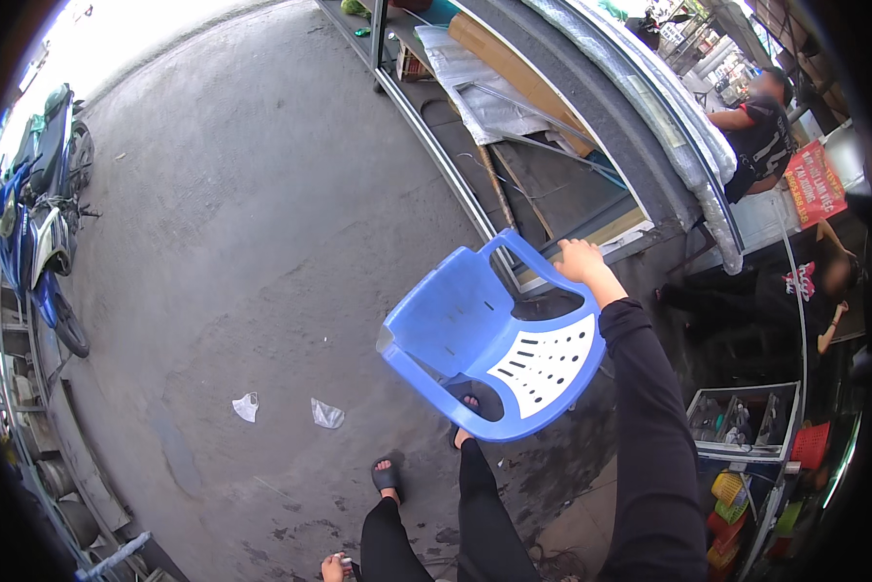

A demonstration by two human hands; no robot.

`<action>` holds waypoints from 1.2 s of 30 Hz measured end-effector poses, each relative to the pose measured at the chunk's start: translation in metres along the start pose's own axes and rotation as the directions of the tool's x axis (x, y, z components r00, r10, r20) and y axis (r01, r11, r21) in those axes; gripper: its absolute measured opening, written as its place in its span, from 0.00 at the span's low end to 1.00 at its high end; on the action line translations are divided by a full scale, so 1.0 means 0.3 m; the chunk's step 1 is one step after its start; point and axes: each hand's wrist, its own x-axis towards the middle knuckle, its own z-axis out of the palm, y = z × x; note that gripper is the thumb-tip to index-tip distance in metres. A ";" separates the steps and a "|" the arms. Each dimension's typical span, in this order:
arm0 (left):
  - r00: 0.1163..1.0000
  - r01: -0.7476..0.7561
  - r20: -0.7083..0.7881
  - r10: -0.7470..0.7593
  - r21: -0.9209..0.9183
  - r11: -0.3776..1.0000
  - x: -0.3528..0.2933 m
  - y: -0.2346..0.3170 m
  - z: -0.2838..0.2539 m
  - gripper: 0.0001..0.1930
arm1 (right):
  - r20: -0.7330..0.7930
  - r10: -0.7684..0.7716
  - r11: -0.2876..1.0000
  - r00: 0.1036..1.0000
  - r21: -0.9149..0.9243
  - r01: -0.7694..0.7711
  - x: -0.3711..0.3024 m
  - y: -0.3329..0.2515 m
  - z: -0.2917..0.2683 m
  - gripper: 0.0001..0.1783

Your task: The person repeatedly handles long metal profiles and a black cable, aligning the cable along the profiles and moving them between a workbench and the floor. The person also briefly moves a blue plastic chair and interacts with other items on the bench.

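Observation:
A blue plastic armchair with a white slotted and perforated panel is in front of my legs, tilted in the view. My right hand is closed on the armrest at the chair's far right side, with the dark-sleeved arm reaching along its right edge. Whether the chair's legs touch the ground cannot be made out. Low at the bottom edge, my left hand shows only partly, beside my leg. Its fingers are curled round something small, pale and dark, that I cannot make out.
White scraps lie on the grey pavement. Motorbikes stand at the left. A metal-framed rack with sheets and cardboard is just beyond the chair. Two people are at the right, above a glass case and coloured baskets.

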 end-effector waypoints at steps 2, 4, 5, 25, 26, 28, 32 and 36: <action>0.967 -0.102 -0.215 0.137 0.166 0.981 0.086 0.096 0.154 0.14 | 0.005 0.004 1.000 1.000 0.013 -0.005 0.127 0.053 0.036 0.28; 0.927 -0.258 -0.203 0.314 0.261 0.930 0.149 0.219 0.352 0.15 | -0.006 0.018 1.000 1.000 0.002 -0.018 0.301 0.089 0.078 0.28; 0.917 -0.312 -0.152 0.369 0.303 0.900 0.174 0.292 0.476 0.16 | 0.015 0.042 0.997 0.999 0.057 -0.042 0.403 0.109 0.101 0.29; 0.801 -0.138 -0.571 0.178 0.114 0.984 0.064 0.832 1.694 0.20 | -0.299 0.432 0.880 0.851 -0.069 -0.470 1.735 0.798 0.335 0.54; 0.807 -0.126 -0.564 0.174 0.124 0.984 0.067 0.827 1.695 0.20 | -0.310 0.388 0.899 0.868 -0.081 -0.430 1.738 0.815 0.348 0.50; 0.820 -0.116 -0.543 0.181 0.152 0.981 0.072 0.813 1.690 0.20 | -0.347 0.336 0.915 0.876 -0.102 -0.391 1.732 0.825 0.382 0.41; 0.820 -0.173 -0.507 0.266 0.224 0.959 0.069 0.795 1.691 0.20 | -0.685 0.167 0.982 0.709 0.052 -0.181 1.717 0.680 0.403 0.21; 0.704 -0.165 -0.589 0.397 0.409 0.898 0.033 0.826 1.699 0.20 | -0.739 -0.024 0.991 0.673 0.070 0.113 1.687 0.269 0.226 0.20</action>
